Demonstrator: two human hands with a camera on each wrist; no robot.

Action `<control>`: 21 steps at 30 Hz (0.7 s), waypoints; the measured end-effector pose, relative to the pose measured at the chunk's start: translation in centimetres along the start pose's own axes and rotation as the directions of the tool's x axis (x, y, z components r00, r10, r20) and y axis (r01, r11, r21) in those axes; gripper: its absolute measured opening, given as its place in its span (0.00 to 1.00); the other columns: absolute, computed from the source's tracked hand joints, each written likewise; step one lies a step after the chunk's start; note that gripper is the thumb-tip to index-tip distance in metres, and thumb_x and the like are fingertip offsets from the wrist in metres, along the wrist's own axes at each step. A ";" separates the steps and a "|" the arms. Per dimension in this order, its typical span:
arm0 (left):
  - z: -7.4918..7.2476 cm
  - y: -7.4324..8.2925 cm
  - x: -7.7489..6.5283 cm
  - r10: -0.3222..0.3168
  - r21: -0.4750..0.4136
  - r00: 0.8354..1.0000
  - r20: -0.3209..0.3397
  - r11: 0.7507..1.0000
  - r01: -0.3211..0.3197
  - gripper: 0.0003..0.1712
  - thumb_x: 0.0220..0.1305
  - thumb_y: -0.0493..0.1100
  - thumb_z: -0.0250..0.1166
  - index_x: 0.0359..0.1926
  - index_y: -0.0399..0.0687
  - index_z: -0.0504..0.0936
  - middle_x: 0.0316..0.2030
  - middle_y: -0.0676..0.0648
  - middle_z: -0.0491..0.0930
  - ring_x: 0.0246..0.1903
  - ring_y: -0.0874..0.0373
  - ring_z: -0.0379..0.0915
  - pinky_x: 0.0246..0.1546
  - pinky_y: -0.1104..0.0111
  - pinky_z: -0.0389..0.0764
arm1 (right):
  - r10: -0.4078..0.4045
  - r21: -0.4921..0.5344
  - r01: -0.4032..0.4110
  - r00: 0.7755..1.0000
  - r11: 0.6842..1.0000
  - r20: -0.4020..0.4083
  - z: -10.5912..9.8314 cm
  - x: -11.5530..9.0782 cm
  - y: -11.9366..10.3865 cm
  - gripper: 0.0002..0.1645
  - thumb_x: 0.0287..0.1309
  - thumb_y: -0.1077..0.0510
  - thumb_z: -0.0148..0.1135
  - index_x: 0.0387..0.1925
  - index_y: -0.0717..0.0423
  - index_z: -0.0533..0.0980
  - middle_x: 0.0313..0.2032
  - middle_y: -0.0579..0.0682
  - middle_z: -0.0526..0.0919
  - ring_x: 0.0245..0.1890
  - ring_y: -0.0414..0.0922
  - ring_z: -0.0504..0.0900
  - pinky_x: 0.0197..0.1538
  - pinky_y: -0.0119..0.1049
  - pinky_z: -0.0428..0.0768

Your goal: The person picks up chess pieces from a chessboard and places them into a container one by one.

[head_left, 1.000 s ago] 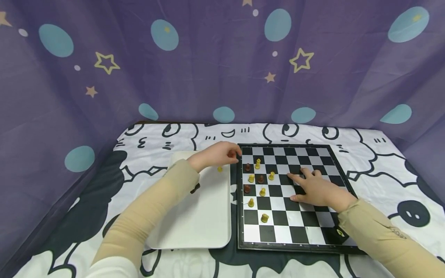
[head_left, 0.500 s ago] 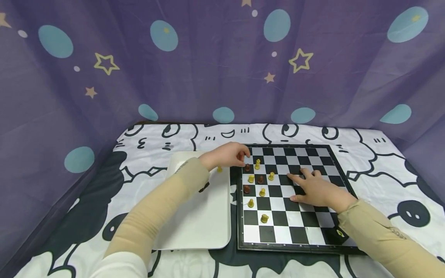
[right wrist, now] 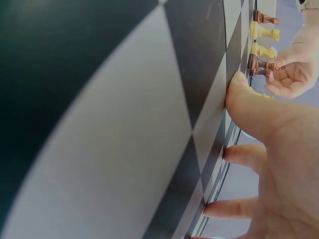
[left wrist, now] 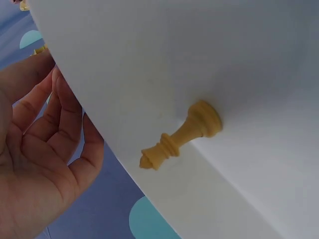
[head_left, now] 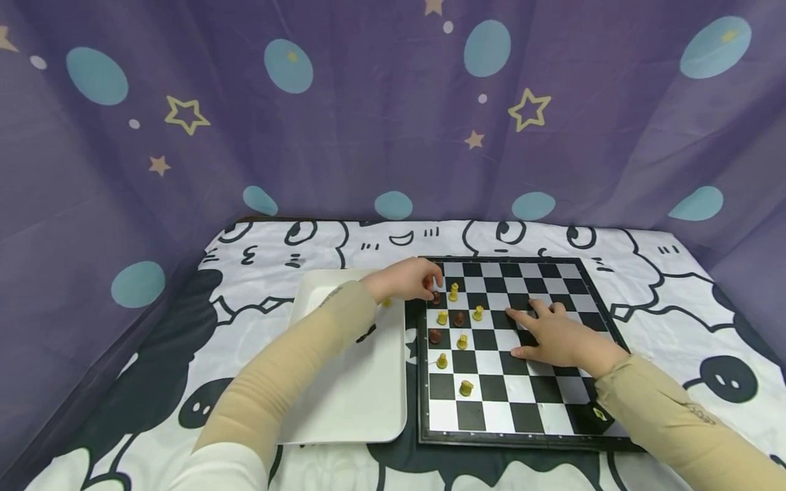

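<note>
At the left edge of the black-and-white chessboard (head_left: 518, 387), my left hand (head_left: 408, 278) has its thumb and fingertips together at the top of a brown chess piece (head_left: 437, 298). The tray's rim hides those fingertips in the left wrist view; the right wrist view shows them pinching at the brown pieces. My right hand (head_left: 555, 335) rests on the right half of the board with spread fingers and holds nothing. Several yellow pieces (head_left: 453, 292) and two more brown pieces, one brown piece (head_left: 459, 318) and another brown piece (head_left: 434, 335), stand on the board's left columns.
Left of the board is a white tray (head_left: 350, 402), partly under my left forearm. A yellow queen (left wrist: 182, 137) lies inside it, beside a wall. A black-and-white patterned cloth (head_left: 675, 341) covers the table, and a purple curtain (head_left: 393, 136) hangs behind.
My left hand has moved right from the tray's edge onto the board's left edge, and its fingers have lowered to the brown piece. My right hand has stayed in place.
</note>
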State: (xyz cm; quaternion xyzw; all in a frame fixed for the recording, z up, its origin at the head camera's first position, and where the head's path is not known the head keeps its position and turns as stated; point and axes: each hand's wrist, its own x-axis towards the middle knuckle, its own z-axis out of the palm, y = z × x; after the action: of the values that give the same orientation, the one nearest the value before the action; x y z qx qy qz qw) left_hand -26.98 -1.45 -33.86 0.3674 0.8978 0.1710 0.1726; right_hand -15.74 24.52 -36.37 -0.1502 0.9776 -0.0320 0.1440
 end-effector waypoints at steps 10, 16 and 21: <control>0.5 0.2 0.2 -0.020 0.007 1.000 0.024 1.000 0.020 0.10 0.60 0.32 0.63 0.43 0.44 0.80 0.29 0.50 0.76 0.29 0.61 0.69 0.34 0.72 0.72 | 0.001 0.002 -0.001 1.000 1.000 0.007 0.0 -0.2 -0.1 0.47 0.52 0.31 0.58 0.67 0.51 0.63 0.62 0.73 0.59 0.53 0.72 0.64 0.43 0.62 0.75; 0.6 0.2 0.3 -0.010 0.016 1.000 0.028 1.000 0.010 0.09 0.59 0.32 0.63 0.42 0.43 0.81 0.30 0.50 0.77 0.29 0.61 0.70 0.34 0.72 0.73 | 0.002 0.001 -0.002 1.000 1.000 0.006 -0.1 -0.2 -0.3 0.46 0.52 0.32 0.59 0.67 0.51 0.63 0.62 0.73 0.59 0.53 0.71 0.65 0.43 0.62 0.75; 0.5 0.1 0.4 0.008 0.015 1.000 0.022 1.000 -0.008 0.09 0.59 0.31 0.62 0.40 0.43 0.81 0.29 0.49 0.78 0.29 0.62 0.70 0.33 0.73 0.72 | 0.002 0.000 -0.002 1.000 1.000 0.007 -0.1 -0.2 -0.2 0.47 0.51 0.31 0.59 0.67 0.51 0.63 0.62 0.74 0.59 0.52 0.72 0.64 0.42 0.62 0.75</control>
State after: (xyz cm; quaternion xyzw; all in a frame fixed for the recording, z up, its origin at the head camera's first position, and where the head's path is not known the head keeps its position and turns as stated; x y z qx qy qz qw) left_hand -26.98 -0.96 -34.37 0.3740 0.8956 0.1609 0.1792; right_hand -15.54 24.41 -36.15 -0.1493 0.9772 -0.0311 0.1477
